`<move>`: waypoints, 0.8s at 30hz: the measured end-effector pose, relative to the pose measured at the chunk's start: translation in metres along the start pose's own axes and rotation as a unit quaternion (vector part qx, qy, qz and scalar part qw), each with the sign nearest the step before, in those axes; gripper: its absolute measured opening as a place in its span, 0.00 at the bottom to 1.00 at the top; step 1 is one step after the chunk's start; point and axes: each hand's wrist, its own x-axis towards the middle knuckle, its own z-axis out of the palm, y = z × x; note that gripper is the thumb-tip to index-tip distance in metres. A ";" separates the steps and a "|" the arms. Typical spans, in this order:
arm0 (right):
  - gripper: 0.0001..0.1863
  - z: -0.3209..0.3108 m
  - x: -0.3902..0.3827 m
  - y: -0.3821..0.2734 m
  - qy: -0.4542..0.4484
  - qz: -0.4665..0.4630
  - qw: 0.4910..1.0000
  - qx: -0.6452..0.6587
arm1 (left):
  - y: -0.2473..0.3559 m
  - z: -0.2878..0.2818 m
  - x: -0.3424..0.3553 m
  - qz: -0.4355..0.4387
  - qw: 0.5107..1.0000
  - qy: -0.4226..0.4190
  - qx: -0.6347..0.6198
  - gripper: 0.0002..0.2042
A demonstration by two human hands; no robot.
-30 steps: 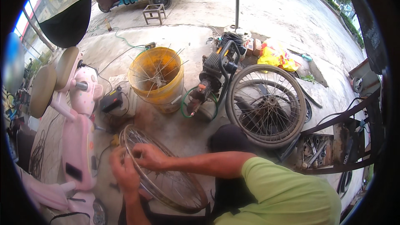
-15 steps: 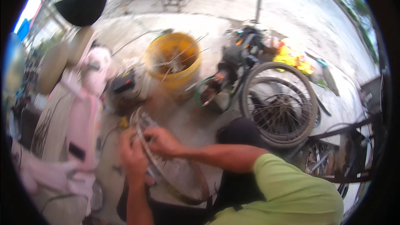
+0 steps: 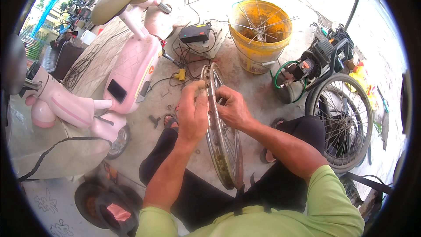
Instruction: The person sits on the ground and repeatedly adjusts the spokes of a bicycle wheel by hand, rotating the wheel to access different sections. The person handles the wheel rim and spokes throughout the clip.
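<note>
A bare metal bicycle rim with spokes stands nearly on edge between my knees, its inner channel worn and brownish. My left hand grips the rim from the left, the thumb along its upper part. On the other side my right hand is closed, fingertips pinched close to the rim where the spokes meet it. What those fingertips hold is too small to make out. Beyond the rim lies a yellow connector on a cable.
A yellow bucket holding a spoked hub stands ahead, beside a black charger-like box. An air compressor and a tyred wheel are at the right. The pink electric scooter stands at the left, near black tyres.
My view has swung, so the bucket and scooter appear farther right. The rim now looks more upright and edge-on. Both hands remain at its upper part.
</note>
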 end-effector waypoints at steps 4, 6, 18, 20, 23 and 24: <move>0.13 -0.001 0.000 -0.002 -0.008 0.001 1.000 0.021 | 0.004 0.003 -0.002 -0.062 0.994 0.004 -0.087 0.14; 0.13 -0.002 0.001 0.003 -0.015 -0.015 1.000 0.012 | 0.009 0.002 -0.002 -0.074 0.992 0.002 -0.103 0.14; 0.14 -0.019 0.009 -0.007 -0.029 -0.011 0.999 -0.037 | 0.011 -0.006 -0.003 -0.099 0.992 0.005 -0.073 0.12; 0.15 -0.020 0.011 -0.005 -0.006 -0.021 0.999 -0.045 | 0.007 -0.006 -0.004 -0.090 0.995 0.011 -0.048 0.12; 0.16 -0.017 0.012 0.001 -0.033 -0.020 0.999 -0.026 | 0.003 -0.007 -0.004 -0.069 0.997 0.019 -0.027 0.12; 0.16 -0.016 0.013 0.001 -0.043 -0.019 0.999 -0.017 | 0.007 -0.007 -0.004 -0.069 0.997 0.020 -0.027 0.12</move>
